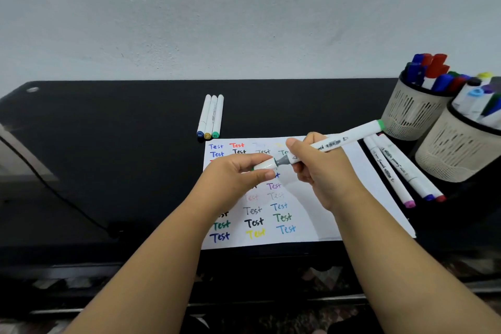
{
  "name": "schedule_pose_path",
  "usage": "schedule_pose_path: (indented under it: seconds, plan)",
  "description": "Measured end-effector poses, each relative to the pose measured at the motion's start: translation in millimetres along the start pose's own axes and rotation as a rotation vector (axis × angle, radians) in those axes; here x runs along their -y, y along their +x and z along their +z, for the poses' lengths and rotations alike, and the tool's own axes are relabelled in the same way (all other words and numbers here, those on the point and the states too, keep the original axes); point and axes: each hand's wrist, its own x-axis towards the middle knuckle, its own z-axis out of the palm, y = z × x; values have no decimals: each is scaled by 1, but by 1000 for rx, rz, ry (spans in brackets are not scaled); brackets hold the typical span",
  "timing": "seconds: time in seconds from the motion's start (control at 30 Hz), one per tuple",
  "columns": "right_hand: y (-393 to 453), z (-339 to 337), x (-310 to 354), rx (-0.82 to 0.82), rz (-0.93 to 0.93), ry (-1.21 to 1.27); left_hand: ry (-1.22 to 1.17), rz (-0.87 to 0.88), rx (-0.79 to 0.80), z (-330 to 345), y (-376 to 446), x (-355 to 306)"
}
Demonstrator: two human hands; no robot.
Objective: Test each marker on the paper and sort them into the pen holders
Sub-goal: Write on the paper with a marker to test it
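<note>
Both hands were over the paper, a white sheet on the black table covered with rows of "Test" in many colours.

The right hand gripped the barrel of a white marker, fingers curled round it. The marker slanted up to the far right, ending in a green end cap; its grey neck showed at the lower left end.

The left hand pinched the marker's white cap between thumb and fingers, the cap right at the grey neck. Whether it was seated or just off, I could not tell.

Three white markers lay side by side on the table just beyond the paper's far left corner, coloured ends toward the paper.

Three more markers lay at the paper's right edge, ends purple, blue and red.

Two beige slotted pen holders stood at far right, touching or nearly so: the farther pen holder full of blue and red capped markers, the nearer pen holder holding white-bodied ones.
</note>
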Motion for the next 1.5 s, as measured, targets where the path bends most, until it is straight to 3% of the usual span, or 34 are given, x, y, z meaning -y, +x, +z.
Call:
schedule_pose_path:
  seconds: [0.27, 0.47, 0.63, 1.2, 1.5]
  plan:
    - [-3, 6, -2, 79, 19, -4, 54, 30, 15, 0, -2, -2]
    - [-3, -2, 4, 169, 75, 101, 30, 27, -88, -4, -1, -3]
    - [-2, -4, 0, 178, 69, 57, 30, 28, -86, -3, -4, -2]
    - [0, 12, -6, 76, 212, 205, 198, 95, -198, 7, -2, -1]
    - [-1, 8, -4, -245, 97, 195, 274, 10, -248, 4, -3, 3]
